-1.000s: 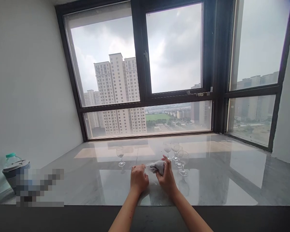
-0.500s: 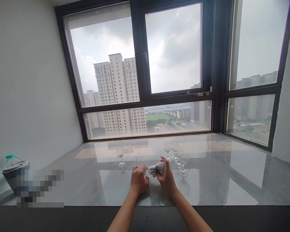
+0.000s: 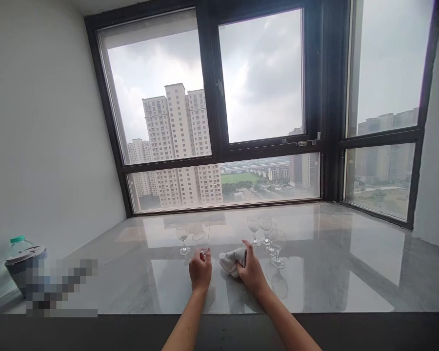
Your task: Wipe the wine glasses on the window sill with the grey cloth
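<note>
Now a small stemmed glass (image 3: 199,240) is held by the left hand (image 3: 200,269), whose fingers are closed around the stem, so the bowl stays upright above the marble sill (image 3: 332,273). A crumpled grey cloth (image 3: 231,260) is gripped by the right hand (image 3: 251,271) and is kept just beside that glass. Another wine glass (image 3: 183,239) is standing alone at the left, while a group of glasses (image 3: 269,236), perhaps four, is kept together at the right.
</note>
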`<state>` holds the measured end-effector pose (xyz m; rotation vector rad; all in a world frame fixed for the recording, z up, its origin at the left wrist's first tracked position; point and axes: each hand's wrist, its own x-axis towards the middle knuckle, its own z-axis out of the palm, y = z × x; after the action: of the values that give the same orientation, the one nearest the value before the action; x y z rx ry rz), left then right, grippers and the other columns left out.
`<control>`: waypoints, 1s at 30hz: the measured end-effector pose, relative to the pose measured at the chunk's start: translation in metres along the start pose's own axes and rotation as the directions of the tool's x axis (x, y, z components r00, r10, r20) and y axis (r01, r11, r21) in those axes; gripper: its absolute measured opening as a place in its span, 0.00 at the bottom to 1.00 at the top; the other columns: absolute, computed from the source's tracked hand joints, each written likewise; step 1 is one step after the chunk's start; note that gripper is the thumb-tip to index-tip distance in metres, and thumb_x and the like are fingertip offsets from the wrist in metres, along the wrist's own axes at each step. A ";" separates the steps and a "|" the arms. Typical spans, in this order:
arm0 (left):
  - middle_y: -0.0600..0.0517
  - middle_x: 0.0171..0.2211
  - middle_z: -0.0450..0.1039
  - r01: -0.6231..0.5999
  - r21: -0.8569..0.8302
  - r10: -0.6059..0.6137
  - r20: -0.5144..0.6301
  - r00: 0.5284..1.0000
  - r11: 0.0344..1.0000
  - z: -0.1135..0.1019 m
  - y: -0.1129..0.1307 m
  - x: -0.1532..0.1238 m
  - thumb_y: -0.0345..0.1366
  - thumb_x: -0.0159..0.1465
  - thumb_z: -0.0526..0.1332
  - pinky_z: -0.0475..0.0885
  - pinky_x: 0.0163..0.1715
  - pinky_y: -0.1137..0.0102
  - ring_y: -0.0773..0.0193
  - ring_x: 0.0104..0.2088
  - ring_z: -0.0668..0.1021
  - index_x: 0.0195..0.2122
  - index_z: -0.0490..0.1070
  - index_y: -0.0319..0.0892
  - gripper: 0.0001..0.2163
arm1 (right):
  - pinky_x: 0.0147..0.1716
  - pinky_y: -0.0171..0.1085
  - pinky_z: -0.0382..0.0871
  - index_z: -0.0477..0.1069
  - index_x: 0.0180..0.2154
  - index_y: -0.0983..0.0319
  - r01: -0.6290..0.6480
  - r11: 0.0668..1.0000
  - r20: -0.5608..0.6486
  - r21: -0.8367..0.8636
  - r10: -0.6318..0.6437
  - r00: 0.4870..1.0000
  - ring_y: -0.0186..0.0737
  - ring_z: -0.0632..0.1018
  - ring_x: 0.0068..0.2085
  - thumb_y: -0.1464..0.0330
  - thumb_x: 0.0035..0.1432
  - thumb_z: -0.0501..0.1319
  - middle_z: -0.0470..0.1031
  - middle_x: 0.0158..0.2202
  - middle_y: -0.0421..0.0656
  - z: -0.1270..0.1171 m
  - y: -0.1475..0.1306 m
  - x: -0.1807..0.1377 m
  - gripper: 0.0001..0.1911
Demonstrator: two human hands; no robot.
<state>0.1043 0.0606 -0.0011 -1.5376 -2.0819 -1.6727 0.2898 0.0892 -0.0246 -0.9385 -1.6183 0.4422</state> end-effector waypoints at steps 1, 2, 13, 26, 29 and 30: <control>0.51 0.24 0.73 -0.009 -0.044 0.011 0.053 0.999 0.999 0.001 0.001 -0.002 0.50 0.64 0.53 0.68 0.31 0.68 0.60 0.27 0.75 0.37 0.74 0.41 0.18 | 0.43 0.42 0.69 0.53 0.60 0.57 -0.002 1.000 0.028 0.024 0.001 1.000 0.42 0.75 0.41 0.74 0.47 0.58 0.73 0.43 0.44 0.001 0.000 0.000 0.37; 0.51 0.24 0.74 -0.031 -0.082 0.039 0.095 0.995 0.996 0.001 0.003 -0.004 0.50 0.64 0.53 0.68 0.31 0.68 0.60 0.26 0.76 0.37 0.74 0.41 0.18 | 0.43 0.42 0.69 0.54 0.59 0.57 -0.004 0.999 0.069 0.051 0.000 0.998 0.41 0.75 0.40 0.74 0.46 0.58 0.73 0.41 0.42 0.001 -0.001 -0.001 0.37; 0.48 0.34 0.78 -0.187 0.178 0.155 0.178 0.972 0.966 0.005 0.007 -0.009 0.40 0.66 0.53 0.66 0.33 0.71 0.61 0.33 0.79 0.43 0.72 0.42 0.12 | 0.36 0.35 0.64 0.54 0.59 0.59 -0.127 0.965 0.366 0.228 0.036 0.930 0.34 0.70 0.31 0.74 0.45 0.59 0.67 0.29 0.33 -0.007 -0.024 -0.003 0.38; 0.49 0.38 0.77 -0.286 0.272 0.190 0.330 0.925 0.919 0.003 0.016 -0.015 0.39 0.66 0.54 0.63 0.35 0.71 0.60 0.40 0.77 0.41 0.70 0.42 0.09 | 0.44 0.41 0.68 0.46 0.63 0.57 -0.127 0.964 0.287 0.232 0.057 0.956 0.42 0.75 0.45 0.59 0.48 0.68 0.72 0.50 0.46 -0.004 -0.007 -0.001 0.46; 0.48 0.38 0.77 -0.300 0.298 0.182 0.366 0.913 0.906 0.004 0.019 -0.015 0.39 0.66 0.54 0.62 0.35 0.71 0.60 0.40 0.77 0.40 0.70 0.42 0.08 | 0.48 0.43 0.68 0.43 0.64 0.54 -0.003 0.991 0.166 0.132 -0.019 0.986 0.44 0.72 0.52 0.61 0.48 0.67 0.67 0.57 0.48 -0.002 -0.010 0.000 0.48; 0.48 0.38 0.77 -0.300 0.304 0.177 0.373 0.911 0.904 0.004 0.019 -0.015 0.38 0.66 0.54 0.62 0.35 0.71 0.60 0.40 0.77 0.40 0.70 0.42 0.08 | 0.49 0.43 0.67 0.41 0.64 0.53 0.037 0.993 0.138 0.112 -0.053 0.989 0.44 0.71 0.53 0.63 0.48 0.67 0.66 0.58 0.47 0.000 -0.013 0.000 0.48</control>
<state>0.1272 0.0526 0.0018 -1.9554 -2.0750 -0.9334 0.2855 0.0815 -0.0152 -0.8016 -1.7205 0.5707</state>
